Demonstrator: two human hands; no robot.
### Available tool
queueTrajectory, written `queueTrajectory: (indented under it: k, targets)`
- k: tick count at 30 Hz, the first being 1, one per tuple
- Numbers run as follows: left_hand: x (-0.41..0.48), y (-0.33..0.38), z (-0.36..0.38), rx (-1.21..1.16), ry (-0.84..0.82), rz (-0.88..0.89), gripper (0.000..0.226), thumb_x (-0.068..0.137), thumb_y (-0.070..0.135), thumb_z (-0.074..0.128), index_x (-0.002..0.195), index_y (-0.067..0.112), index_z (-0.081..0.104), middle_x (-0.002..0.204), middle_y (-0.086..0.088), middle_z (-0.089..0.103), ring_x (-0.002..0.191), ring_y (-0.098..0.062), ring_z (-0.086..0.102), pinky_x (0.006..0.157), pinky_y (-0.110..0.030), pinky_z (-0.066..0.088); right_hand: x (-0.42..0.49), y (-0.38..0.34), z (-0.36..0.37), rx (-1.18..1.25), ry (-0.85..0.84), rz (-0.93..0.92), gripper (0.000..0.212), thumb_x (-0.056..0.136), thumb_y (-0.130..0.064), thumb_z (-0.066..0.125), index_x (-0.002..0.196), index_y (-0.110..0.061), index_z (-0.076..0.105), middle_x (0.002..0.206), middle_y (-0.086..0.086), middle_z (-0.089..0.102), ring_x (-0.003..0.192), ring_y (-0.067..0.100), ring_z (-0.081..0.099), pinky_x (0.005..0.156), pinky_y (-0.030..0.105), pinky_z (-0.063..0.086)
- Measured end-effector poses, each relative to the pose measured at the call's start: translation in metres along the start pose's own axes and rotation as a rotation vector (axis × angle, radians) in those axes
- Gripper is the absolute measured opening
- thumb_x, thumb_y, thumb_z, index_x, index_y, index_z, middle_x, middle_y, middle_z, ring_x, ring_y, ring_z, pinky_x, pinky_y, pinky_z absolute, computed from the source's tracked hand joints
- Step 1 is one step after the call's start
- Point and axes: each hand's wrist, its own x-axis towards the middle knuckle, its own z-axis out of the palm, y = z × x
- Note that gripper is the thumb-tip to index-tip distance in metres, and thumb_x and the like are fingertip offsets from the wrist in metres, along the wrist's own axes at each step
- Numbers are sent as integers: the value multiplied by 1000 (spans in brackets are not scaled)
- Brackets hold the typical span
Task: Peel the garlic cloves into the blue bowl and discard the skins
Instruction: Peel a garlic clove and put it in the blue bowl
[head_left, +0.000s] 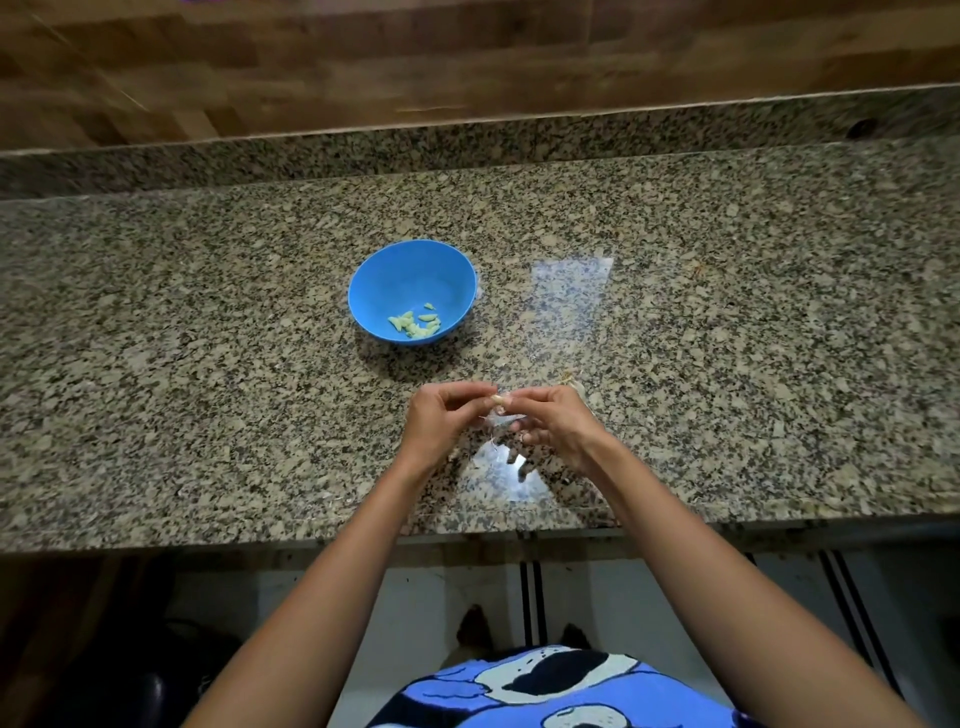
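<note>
A blue bowl (413, 270) stands on the granite counter with several pale peeled garlic cloves (415, 323) at its bottom. Just in front of it, my left hand (441, 421) and my right hand (556, 423) meet above the counter and pinch a small garlic clove (497, 401) between their fingertips. Thin papery skin (501, 420) hangs from the clove between the hands. A clear plastic bag (563, 312) lies flat on the counter under and beyond my hands, and more garlic (570, 382) peeks out behind my right hand.
The speckled granite counter (208, 312) runs left to right, with a raised granite ledge and a wooden wall behind it. Its front edge (260, 540) lies close to my body. Cabinets and dark floor show below.
</note>
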Motion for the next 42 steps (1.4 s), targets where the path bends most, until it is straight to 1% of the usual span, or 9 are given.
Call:
queueTrajectory:
  k: [5, 9, 12, 14, 19, 26, 32, 35, 42]
  targets:
    - [0, 1, 0, 55, -19, 7, 15, 76, 3, 73, 85, 15, 73, 81, -1, 73, 75, -17, 69, 68, -27, 57, 2, 2, 3, -329, 72, -220, 8, 83, -11, 66, 84, -6, 72, 80, 12, 70, 49, 9, 57, 41, 20, 45]
    - [0, 4, 3, 37, -40, -7, 14, 76, 0, 73, 88, 7, 73, 79, -2, 72, 70, -12, 69, 63, -20, 56, 9, 6, 3, -638, 150, -367, 9, 81, -23, 68, 81, -16, 74, 73, 8, 71, 59, 22, 61, 56, 35, 53]
    - [0, 3, 3, 65, -36, -8, 15, 76, 1, 73, 90, 5, 72, 82, -3, 72, 71, -14, 70, 65, -22, 57, 9, 7, 3, -805, 158, -411, 18, 82, -31, 68, 89, -16, 75, 75, -1, 71, 51, 1, 56, 52, 18, 49]
    - [0, 2, 3, 80, -32, 2, 14, 76, 2, 73, 89, 8, 73, 81, -2, 72, 72, -13, 70, 66, -23, 57, 8, 8, 5, -877, 166, -445, 24, 83, -34, 66, 93, -15, 74, 80, 0, 72, 55, 8, 61, 59, 17, 51]
    - [0, 2, 3, 19, -40, -7, 14, 75, 0, 73, 87, 6, 72, 80, -1, 72, 71, -10, 69, 64, -19, 55, 6, 9, 5, -755, 194, -394, 17, 85, -24, 64, 87, -10, 74, 77, 4, 71, 56, 19, 60, 56, 27, 51]
    - [0, 1, -2, -122, -19, -42, 16, 76, -9, 68, 89, 0, 70, 83, -6, 70, 71, -10, 66, 63, -19, 53, 0, 2, 5, -58, 44, 4, 23, 95, -10, 44, 77, -4, 58, 68, 7, 58, 49, 13, 56, 39, 18, 44]
    - [-2, -4, -2, -127, 35, -61, 16, 74, -4, 72, 89, 3, 71, 86, -11, 72, 76, -19, 70, 69, -27, 59, 3, 8, 5, -94, 29, -135, 17, 87, -12, 63, 102, -4, 63, 84, 10, 67, 50, 16, 59, 40, 22, 49]
    - [-3, -3, 0, -103, 26, -55, 17, 74, -3, 73, 88, 5, 71, 87, -10, 73, 77, -18, 70, 71, -28, 59, 6, 11, 7, -142, 88, -194, 15, 84, -4, 65, 96, 5, 66, 81, 13, 66, 49, 15, 59, 39, 24, 48]
    - [-2, 0, -6, -169, 42, -99, 16, 74, -7, 70, 89, -1, 70, 84, -12, 71, 73, -19, 69, 66, -24, 57, 5, 9, 2, -71, 154, -190, 12, 87, 1, 57, 92, -4, 66, 82, 13, 67, 50, 16, 61, 40, 20, 49]
